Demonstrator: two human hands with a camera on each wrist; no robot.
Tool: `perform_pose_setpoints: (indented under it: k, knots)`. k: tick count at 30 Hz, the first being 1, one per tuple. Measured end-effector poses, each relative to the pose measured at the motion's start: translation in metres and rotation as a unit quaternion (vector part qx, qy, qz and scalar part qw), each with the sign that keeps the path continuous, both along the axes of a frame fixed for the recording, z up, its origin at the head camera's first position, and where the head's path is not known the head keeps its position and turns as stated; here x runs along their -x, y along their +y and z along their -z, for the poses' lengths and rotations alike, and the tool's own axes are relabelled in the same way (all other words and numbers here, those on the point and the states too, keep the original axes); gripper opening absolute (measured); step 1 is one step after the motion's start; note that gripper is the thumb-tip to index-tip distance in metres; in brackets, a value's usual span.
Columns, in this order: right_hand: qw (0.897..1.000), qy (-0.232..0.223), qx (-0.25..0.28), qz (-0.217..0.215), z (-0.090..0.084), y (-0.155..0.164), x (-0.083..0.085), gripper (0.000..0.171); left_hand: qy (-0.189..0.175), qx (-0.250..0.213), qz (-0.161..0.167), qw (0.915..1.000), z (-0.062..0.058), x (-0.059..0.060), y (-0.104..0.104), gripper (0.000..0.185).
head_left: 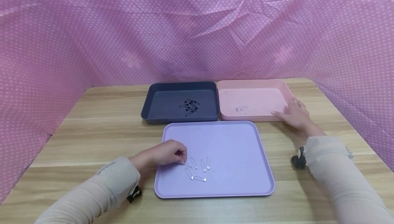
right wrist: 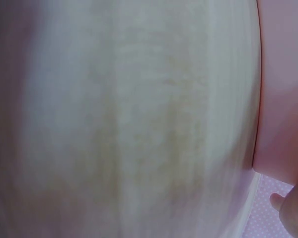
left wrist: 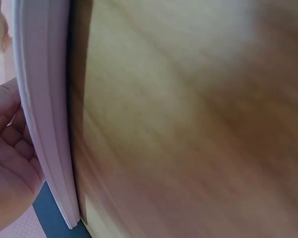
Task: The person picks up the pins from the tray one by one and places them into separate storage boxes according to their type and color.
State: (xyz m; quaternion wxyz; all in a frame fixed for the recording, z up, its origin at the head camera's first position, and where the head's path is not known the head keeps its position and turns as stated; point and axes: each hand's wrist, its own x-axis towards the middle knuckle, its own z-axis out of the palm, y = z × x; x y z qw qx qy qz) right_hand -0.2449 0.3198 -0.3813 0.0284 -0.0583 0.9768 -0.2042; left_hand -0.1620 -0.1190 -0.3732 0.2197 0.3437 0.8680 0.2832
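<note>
A lilac tray point(head_left: 234, 183) lies near me on the wooden table with several silver safety pins point(head_left: 200, 179) at its left front. My left hand point(head_left: 167, 154) is curled over that spot, and its fingertips pinch the end of one silver safety pin point(head_left: 187, 165). The left wrist view shows only the palm point(left wrist: 7, 148) beside the lilac tray's rim point(left wrist: 44, 124). My right hand point(head_left: 293, 114) rests with straight fingers on the near right corner of a pink tray point(head_left: 227, 92), which holds a couple of silver pins point(head_left: 241, 109). A dark blue tray point(head_left: 154, 97) holds several black pins point(head_left: 190, 107).
The dark blue and pink trays stand side by side behind the lilac tray. Pink dotted cloth point(head_left: 197, 29) walls in the table at the back and both sides. Bare wood point(head_left: 92, 131) shows left and right of the trays. The right wrist view is a blur of table and pink tray wall point(right wrist: 283, 99).
</note>
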Motion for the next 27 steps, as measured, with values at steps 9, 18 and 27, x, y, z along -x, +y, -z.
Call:
perform_pose_setpoints:
  k: [9,18,27]
  knots:
    - [1.0,0.011,0.017,0.006,0.002,0.003,0.001,0.1,0.022,0.009,0.016,0.9996,-0.007,0.012,0.004,0.013]
    - [1.0,0.006,0.004,0.005,0.002,0.001,0.002,0.1,0.082,-0.034,0.061,0.9942,-0.027,0.03,0.026,0.013]
    - [1.0,0.0,-0.009,0.003,0.002,0.001,-0.001,0.1,0.103,-0.042,0.036,0.9932,-0.04,0.053,0.058,0.009]
